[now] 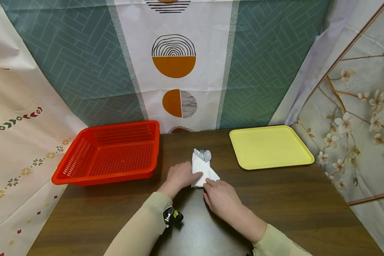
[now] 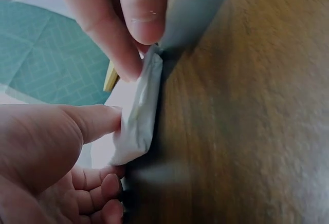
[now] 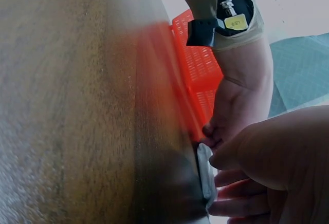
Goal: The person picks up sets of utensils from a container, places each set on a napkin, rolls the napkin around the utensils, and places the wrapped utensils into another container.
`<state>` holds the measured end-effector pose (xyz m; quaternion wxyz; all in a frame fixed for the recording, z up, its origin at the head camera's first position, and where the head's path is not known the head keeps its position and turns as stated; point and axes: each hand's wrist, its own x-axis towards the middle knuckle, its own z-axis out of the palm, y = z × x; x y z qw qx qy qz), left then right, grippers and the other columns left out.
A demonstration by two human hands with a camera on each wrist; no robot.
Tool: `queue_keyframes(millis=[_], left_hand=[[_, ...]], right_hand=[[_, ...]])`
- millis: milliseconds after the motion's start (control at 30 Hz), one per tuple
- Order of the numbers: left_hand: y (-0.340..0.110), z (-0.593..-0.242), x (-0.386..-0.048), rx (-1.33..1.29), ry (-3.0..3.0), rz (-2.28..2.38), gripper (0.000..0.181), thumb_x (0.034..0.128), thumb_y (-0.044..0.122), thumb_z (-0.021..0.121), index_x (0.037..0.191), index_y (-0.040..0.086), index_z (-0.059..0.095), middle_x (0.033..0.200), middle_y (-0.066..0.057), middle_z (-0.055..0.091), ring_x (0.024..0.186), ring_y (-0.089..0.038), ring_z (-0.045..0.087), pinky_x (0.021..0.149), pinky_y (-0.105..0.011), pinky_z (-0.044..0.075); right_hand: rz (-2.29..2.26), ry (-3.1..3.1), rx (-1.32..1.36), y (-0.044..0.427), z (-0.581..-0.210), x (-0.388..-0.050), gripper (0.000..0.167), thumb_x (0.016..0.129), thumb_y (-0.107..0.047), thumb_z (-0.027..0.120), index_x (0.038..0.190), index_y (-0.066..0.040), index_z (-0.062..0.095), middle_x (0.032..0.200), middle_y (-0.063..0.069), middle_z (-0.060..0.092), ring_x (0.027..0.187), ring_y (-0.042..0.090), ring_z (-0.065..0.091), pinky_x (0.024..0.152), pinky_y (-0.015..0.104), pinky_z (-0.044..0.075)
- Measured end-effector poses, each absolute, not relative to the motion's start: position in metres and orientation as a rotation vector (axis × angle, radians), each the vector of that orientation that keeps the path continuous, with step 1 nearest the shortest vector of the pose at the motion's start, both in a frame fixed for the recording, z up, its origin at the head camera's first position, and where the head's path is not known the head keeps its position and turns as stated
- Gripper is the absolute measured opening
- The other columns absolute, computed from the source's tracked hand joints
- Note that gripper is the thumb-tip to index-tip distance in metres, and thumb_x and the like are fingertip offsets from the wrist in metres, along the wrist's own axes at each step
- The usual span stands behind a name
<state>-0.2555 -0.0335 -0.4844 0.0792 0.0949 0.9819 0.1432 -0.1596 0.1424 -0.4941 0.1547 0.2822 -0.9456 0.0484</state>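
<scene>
A white paper napkin (image 1: 198,172) lies folded around plastic cutlery on the table. Out of its far end stick a fork (image 1: 202,153), a spoon (image 1: 207,156) and a third pale piece, perhaps a knife. My left hand (image 1: 179,175) holds the napkin's left side, thumb on top and fingers curled at the edge, as the left wrist view shows. At the near right corner my right hand (image 1: 223,199) pinches the napkin (image 3: 206,172) between thumb and fingers. A loose napkin flap points out to the right. The cutlery's lower parts are hidden in the wrap.
To the left stands a red plastic basket (image 1: 115,175) with perforated walls. A yellow tray (image 1: 272,147) lies at the back right of the brown wooden table (image 1: 294,213). Patterned cloths (image 1: 262,64) hang behind and along both sides.
</scene>
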Motion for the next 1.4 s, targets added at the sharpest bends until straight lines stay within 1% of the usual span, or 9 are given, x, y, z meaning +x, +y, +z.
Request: queue_keyframes(millis=[200, 400, 567, 667, 833, 933, 1167, 1267, 1400], left_hand=[[-0.033, -0.484, -0.26, 0.269, 2.884, 0.486, 0.045, 0.0983, 0.053, 0.076, 0.09, 0.01, 0.072, 0.074, -0.003, 0.063, 0.07, -0.024, 0.059, 0.063, -0.04, 0.046], [-0.032, -0.483, -0.263, 0.255, 2.841, 0.529, 0.043, 0.0979, 0.052, 0.077, 0.094, 0.009, 0.076, 0.077, -0.002, 0.065, 0.072, -0.024, 0.06, 0.064, -0.039, 0.048], [-0.033, -0.502, -0.277, 0.253, 2.828, 0.554, 0.042, 0.0969, 0.053, 0.078, 0.087, 0.012, 0.075, 0.076, -0.002, 0.065, 0.071, -0.024, 0.06, 0.064, -0.04, 0.049], [-0.033, -0.504, -0.279, 0.25, 2.822, 0.587, 0.041, 0.0969, 0.051, 0.079, 0.083, 0.013, 0.074, 0.075, -0.003, 0.063, 0.07, -0.024, 0.059, 0.063, -0.04, 0.048], [-0.03, -0.484, -0.266, 0.242, 2.825, 0.638, 0.039, 0.0967, 0.044, 0.081, 0.077, 0.013, 0.07, 0.07, -0.003, 0.06, 0.066, -0.023, 0.057, 0.06, -0.036, 0.044], [-0.03, -0.49, -0.273, 0.239, 2.803, 0.687, 0.036, 0.0954, 0.041, 0.083, 0.077, 0.012, 0.071, 0.07, -0.004, 0.062, 0.065, -0.024, 0.058, 0.059, -0.038, 0.045], [-0.042, -0.551, -0.313, 0.312, 2.748, 0.826, 0.032, 0.0942, 0.044, 0.082, 0.083, 0.015, 0.074, 0.074, -0.001, 0.066, 0.065, -0.022, 0.06, 0.057, -0.035, 0.051], [-0.041, -0.541, -0.306, 0.313, 2.721, 0.869, 0.029, 0.0949, 0.039, 0.082, 0.087, 0.012, 0.077, 0.078, -0.002, 0.069, 0.068, -0.022, 0.062, 0.06, -0.036, 0.053], [-0.037, -0.505, -0.28, 0.303, 2.704, 0.934, 0.024, 0.097, 0.028, 0.082, 0.098, 0.004, 0.078, 0.085, -0.006, 0.07, 0.073, -0.025, 0.062, 0.065, -0.036, 0.053]], right_hand=[[0.138, -2.704, 0.806, 0.143, -0.494, -0.16, 0.019, 0.095, -0.022, 0.085, 0.101, -0.007, 0.076, 0.118, 0.009, 0.078, 0.093, 0.029, 0.076, 0.093, 0.041, 0.06], [0.137, -2.697, 0.8, 0.143, -0.495, -0.16, 0.018, 0.095, -0.022, 0.085, 0.099, -0.007, 0.076, 0.116, 0.008, 0.078, 0.087, 0.029, 0.074, 0.089, 0.041, 0.06], [0.142, -2.7, 0.802, 0.144, -0.495, -0.16, 0.018, 0.095, -0.022, 0.085, 0.099, -0.007, 0.076, 0.115, 0.008, 0.078, 0.085, 0.029, 0.074, 0.089, 0.041, 0.06], [0.14, -2.701, 0.8, 0.144, -0.495, -0.16, 0.018, 0.095, -0.022, 0.085, 0.099, -0.007, 0.076, 0.114, 0.008, 0.078, 0.084, 0.029, 0.074, 0.088, 0.041, 0.06], [0.143, -2.695, 0.791, 0.144, -0.495, -0.16, 0.018, 0.095, -0.022, 0.085, 0.098, -0.008, 0.075, 0.112, 0.007, 0.077, 0.082, 0.029, 0.072, 0.084, 0.041, 0.06], [0.149, -2.691, 0.787, 0.143, -0.495, -0.16, 0.019, 0.094, -0.022, 0.085, 0.097, -0.008, 0.074, 0.111, 0.006, 0.076, 0.082, 0.029, 0.072, 0.082, 0.041, 0.06], [0.16, -2.712, 0.783, 0.143, -0.495, -0.159, 0.019, 0.095, -0.022, 0.084, 0.1, -0.007, 0.075, 0.117, 0.008, 0.078, 0.088, 0.03, 0.074, 0.088, 0.042, 0.06], [0.153, -2.71, 0.787, 0.142, -0.495, -0.159, 0.019, 0.096, -0.023, 0.084, 0.101, -0.006, 0.075, 0.118, 0.009, 0.078, 0.09, 0.031, 0.075, 0.09, 0.042, 0.06], [0.146, -2.698, 0.797, 0.142, -0.496, -0.159, 0.019, 0.095, -0.023, 0.084, 0.1, -0.006, 0.075, 0.117, 0.009, 0.078, 0.089, 0.03, 0.075, 0.09, 0.042, 0.06]])
